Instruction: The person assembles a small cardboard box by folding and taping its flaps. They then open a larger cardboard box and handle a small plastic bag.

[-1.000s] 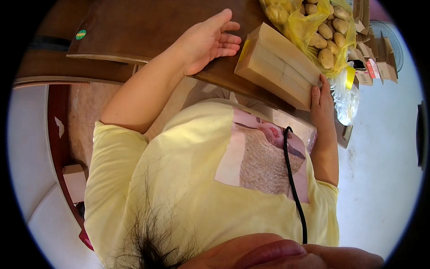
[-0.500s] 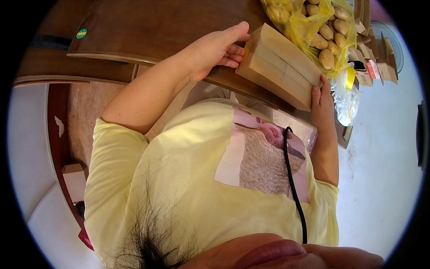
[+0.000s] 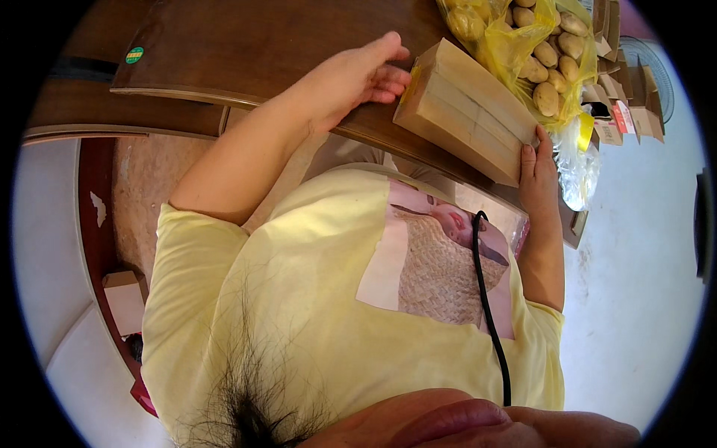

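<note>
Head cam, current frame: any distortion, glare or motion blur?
Head view: black fisheye border, dark red strip at left bows; head view: bright glints on the clear plastic bag; head view: left hand, right hand and cardboard box fairly crisp, no obvious motion blur.

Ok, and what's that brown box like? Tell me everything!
The box is long, brown and looks like cardboard. Faint lines run lengthwise along its upper face, and its left end shows some yellow. It looks closed and lies slanted at the near edge of the brown table, beside a yellow bag of potatoes. The right hand touches its right end; whether the left hand touches it is unclear.
</note>
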`<state>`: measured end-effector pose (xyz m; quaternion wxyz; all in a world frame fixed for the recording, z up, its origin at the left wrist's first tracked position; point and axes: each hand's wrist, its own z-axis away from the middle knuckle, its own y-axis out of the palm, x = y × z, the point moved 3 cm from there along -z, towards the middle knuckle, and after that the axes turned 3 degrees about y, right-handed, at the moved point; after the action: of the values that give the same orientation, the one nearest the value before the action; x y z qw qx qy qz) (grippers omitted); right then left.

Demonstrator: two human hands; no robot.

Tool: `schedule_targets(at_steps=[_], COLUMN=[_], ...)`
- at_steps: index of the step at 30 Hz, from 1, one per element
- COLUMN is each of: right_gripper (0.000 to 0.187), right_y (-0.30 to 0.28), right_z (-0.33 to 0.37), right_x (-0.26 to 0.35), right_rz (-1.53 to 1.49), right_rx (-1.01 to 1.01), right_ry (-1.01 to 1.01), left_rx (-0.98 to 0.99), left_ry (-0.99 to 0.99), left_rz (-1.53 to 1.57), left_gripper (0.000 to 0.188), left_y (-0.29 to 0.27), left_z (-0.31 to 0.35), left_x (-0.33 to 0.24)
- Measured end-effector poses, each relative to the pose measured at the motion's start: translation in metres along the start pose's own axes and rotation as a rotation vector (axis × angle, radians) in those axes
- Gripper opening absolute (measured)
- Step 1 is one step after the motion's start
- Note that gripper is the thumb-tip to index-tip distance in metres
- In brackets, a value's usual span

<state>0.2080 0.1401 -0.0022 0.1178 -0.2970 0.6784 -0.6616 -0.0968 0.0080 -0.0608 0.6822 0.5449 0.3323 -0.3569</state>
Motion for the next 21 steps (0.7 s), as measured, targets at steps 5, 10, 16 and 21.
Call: schedule_targets(at_steps=[5,10,16,21], right_gripper=[0.049,0.049,0.049,0.049], right_y=[0.001,0.001,0.001,0.0], right_z=[0.0,-0.001,0.0,0.0], right_x=[-0.001,-0.001,0.0,-0.001], right_rz=[0.015,0.015,0.02,0.024], right_rx=[-0.02,-0.006,-0.011,-0.011], right_ry=[-0.03,0.004,0.002,-0.003], left_rx=[-0.089,-0.069,-0.068,-0.125], left_ry=[0.009,-0.011,0.034,0.048], left_rz=[0.025,-0.029,-0.028,-0.049], left_gripper=[0.076,0.077,0.076,0.075], left_y=[0.006,0.016,0.015,0.008], left_z=[-0.017,-0.023,-0.025,-0.02], left_x=[-0.005,-0.006,-0.007,-0.014])
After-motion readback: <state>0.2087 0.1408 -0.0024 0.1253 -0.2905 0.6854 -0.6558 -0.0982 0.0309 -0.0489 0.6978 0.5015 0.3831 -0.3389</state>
